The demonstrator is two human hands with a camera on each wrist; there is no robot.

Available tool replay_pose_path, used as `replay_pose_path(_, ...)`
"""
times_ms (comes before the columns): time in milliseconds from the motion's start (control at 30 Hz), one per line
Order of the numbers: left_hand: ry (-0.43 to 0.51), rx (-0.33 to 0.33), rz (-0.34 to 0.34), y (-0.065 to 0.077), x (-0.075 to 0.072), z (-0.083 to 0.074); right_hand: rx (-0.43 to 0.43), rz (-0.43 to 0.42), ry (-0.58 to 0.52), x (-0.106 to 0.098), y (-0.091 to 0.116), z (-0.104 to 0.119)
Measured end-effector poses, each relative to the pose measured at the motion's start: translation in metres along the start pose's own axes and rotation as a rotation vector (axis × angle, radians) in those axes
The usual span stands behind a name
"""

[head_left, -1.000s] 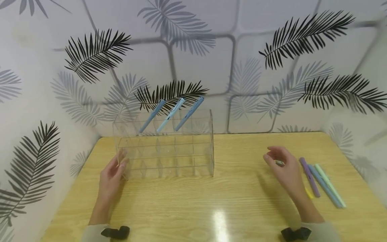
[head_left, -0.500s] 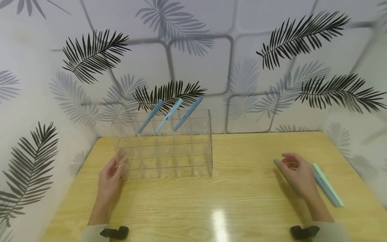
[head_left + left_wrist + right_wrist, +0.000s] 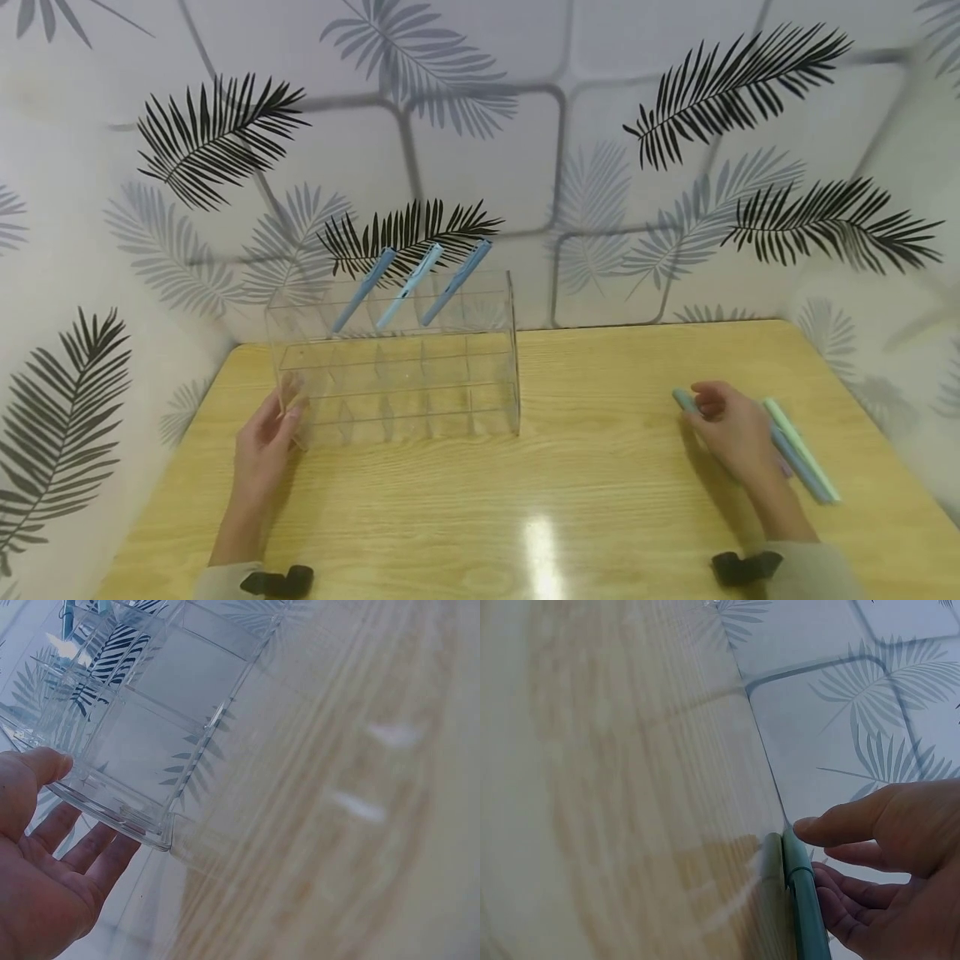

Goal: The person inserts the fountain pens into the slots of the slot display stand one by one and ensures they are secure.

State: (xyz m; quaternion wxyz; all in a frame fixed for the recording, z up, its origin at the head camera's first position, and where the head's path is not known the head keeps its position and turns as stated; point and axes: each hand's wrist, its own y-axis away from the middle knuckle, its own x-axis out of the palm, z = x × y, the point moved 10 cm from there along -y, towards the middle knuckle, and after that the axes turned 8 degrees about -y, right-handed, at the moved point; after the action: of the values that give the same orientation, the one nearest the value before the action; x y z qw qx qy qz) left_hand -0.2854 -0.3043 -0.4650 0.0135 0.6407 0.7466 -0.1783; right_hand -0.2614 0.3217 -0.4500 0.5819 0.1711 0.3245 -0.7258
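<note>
A clear acrylic pen rack with several small compartments stands at the back left of the table. My left hand grips its left side, thumb inside and the other fingers behind the wall. Three capped pens lean in the top row: a blue pen, a light blue pen and another blue pen. At the right, my right hand pinches a teal-green pen, which lies at the table surface. Its far end shows past the thumb, while my hand hides much of the rest.
Right of my right hand lie a pale green pen and a blue pen, side by side. A bit of a purple pen shows beside them. The leaf-patterned wall rises behind the wooden table.
My right hand has moved right and down onto the teal-green pen, covering most of the purple pen and the yellow one. My left hand stays on the rack. The head view has shifted slightly.
</note>
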Motion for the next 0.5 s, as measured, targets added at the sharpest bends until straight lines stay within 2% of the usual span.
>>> replay_pose_path(233, -0.007, 0.033, 0.0, 0.001, 0.0, -0.004, 0.04, 0.078, 0.046, 0.007, 0.0, -0.004)
replay_pose_path(500, -0.015, 0.016, 0.001, 0.001, 0.0, -0.003, -0.014, 0.125, 0.064, 0.012, 0.0, 0.004)
